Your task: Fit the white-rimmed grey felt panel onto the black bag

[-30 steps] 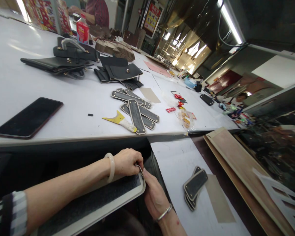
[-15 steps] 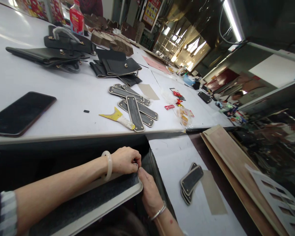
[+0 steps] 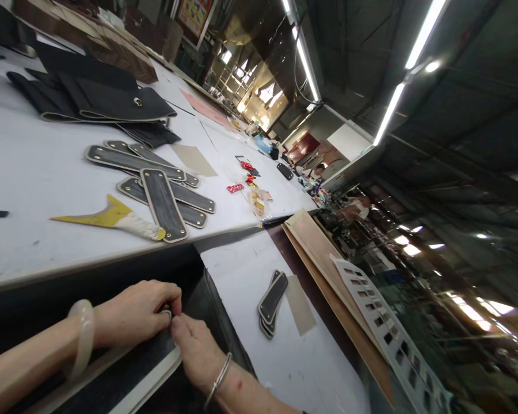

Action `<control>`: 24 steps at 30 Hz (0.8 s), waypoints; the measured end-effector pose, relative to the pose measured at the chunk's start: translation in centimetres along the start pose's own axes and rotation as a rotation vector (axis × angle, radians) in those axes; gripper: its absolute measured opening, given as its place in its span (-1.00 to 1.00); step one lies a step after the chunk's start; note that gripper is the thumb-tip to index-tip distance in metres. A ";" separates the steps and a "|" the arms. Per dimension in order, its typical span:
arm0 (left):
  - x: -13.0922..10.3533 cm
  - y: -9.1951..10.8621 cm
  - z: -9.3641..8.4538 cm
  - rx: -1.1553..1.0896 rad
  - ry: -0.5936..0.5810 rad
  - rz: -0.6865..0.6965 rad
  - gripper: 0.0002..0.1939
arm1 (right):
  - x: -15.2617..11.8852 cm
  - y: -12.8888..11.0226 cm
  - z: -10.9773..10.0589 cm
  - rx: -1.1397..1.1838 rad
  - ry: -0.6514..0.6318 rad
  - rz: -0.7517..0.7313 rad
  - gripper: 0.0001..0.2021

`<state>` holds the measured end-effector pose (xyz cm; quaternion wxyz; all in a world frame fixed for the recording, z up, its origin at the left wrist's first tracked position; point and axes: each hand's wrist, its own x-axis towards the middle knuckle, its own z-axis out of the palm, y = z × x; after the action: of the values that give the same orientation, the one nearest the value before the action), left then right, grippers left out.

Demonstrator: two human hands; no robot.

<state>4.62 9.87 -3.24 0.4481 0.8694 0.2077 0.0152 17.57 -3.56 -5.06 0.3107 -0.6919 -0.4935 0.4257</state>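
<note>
A long black leather-like piece with a pale edge [image 3: 149,376] lies low in front of me, its far corner pinched between my two hands. My left hand [image 3: 140,310], with a pale bangle on the wrist, has its fingers curled closed on the edge at that corner. Right beside it, my right hand [image 3: 196,348], with a silver bracelet, presses thumb and fingers on the same corner. The fingertips almost touch, and part of the corner is hidden by them. Past the hands, on the white table, are several black strips with pale edges and studs [image 3: 164,204].
A yellow-and-white scraper-like tool [image 3: 112,218] lies at the table's front edge. Folded black leather pieces [image 3: 95,98] are behind it. To the right, stacked black strips [image 3: 273,302] sit beside a beige card [image 3: 301,305] on a lower white surface, bordered by brown boards [image 3: 328,276].
The camera view has swung right, so the table's things and both hands appear farther left. Both hands keep their pinch on the corner of the black piece.
</note>
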 end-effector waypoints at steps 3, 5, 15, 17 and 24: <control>0.2 0.1 -0.4 0.000 -0.024 -0.004 -0.73 | 0.1 0.0 -0.1 -0.042 -0.015 0.004 -0.44; 0.3 0.3 -0.8 -0.001 -0.047 -0.010 -0.70 | 0.1 -0.2 -0.2 -0.068 -0.017 0.011 -0.43; -3.9 -1.7 -2.8 -0.415 0.053 -0.103 -0.47 | 0.7 -1.2 -1.0 0.146 -0.145 0.007 -0.41; -7.0 -2.0 -3.2 -0.477 0.213 -0.169 -0.47 | 0.8 -0.9 -1.4 0.193 -0.227 0.041 -0.38; -19.6 -3.6 -1.4 -0.977 0.753 -0.390 -0.55 | 3.0 0.7 -2.4 0.280 -0.394 0.207 -0.34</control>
<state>-14.81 5.43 -2.14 0.6831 0.4468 0.4741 0.3301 20.44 -0.93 -5.47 0.2563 -0.5926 -0.4074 0.6459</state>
